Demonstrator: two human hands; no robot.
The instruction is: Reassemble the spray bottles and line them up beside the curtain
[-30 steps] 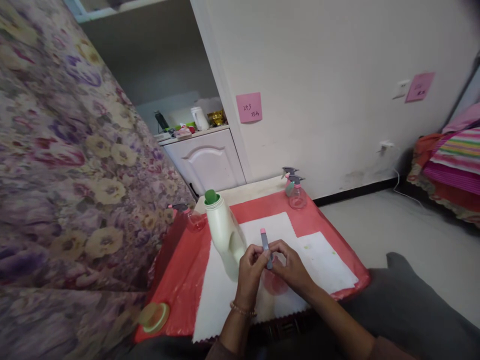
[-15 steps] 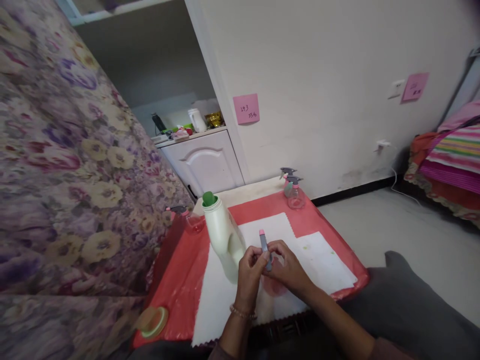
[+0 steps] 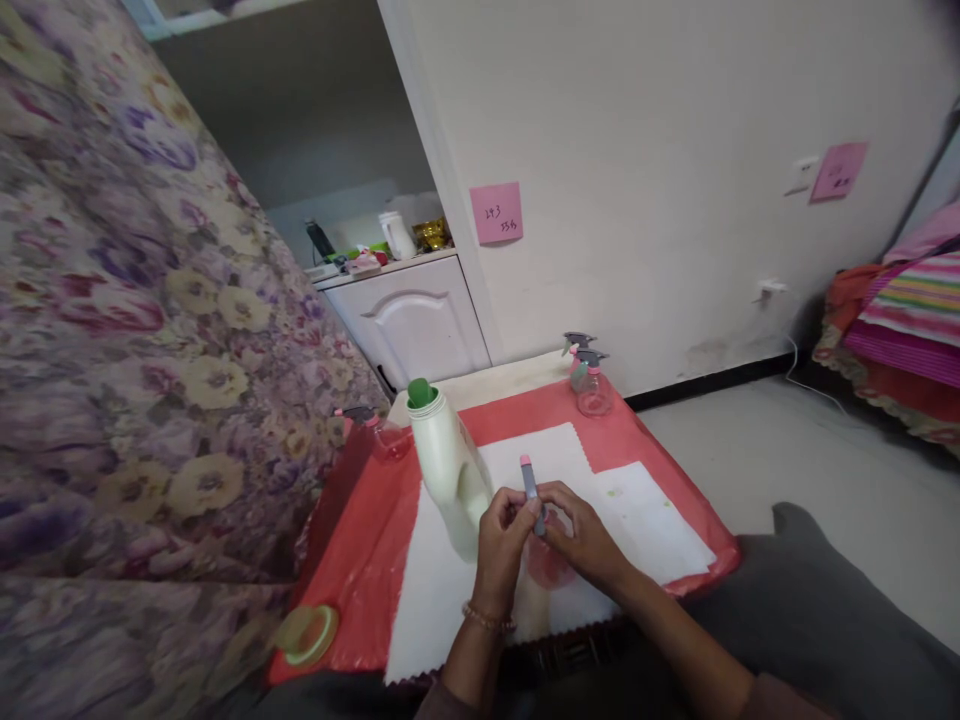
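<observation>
In front of me, the fingers of my left hand point(image 3: 501, 540) are closed on the grey trigger head point(image 3: 532, 490) of a spray bottle, its pink nozzle pointing away. My right hand point(image 3: 581, 535) pinches the near part of that head from the other side. Beneath the hands shows the bottle's clear round body point(image 3: 551, 565), partly hidden by them; whether head and body are joined I cannot tell. To the left of my left hand stands a pale green jug point(image 3: 442, 460), capless, with a green piece point(image 3: 421, 392) in its mouth.
White cloths point(image 3: 645, 520) lie over the red table cover point(image 3: 367, 590). Two more spray bottles point(image 3: 594, 395) stand at the back right, another spray bottle point(image 3: 386, 438) at the left. A clear round cap point(image 3: 311, 635) rests near the front left edge. A floral curtain point(image 3: 187, 400) hangs beside the table.
The view has shifted slightly. Both hands keep the same hold on the trigger head, with hardly any visible movement.
</observation>
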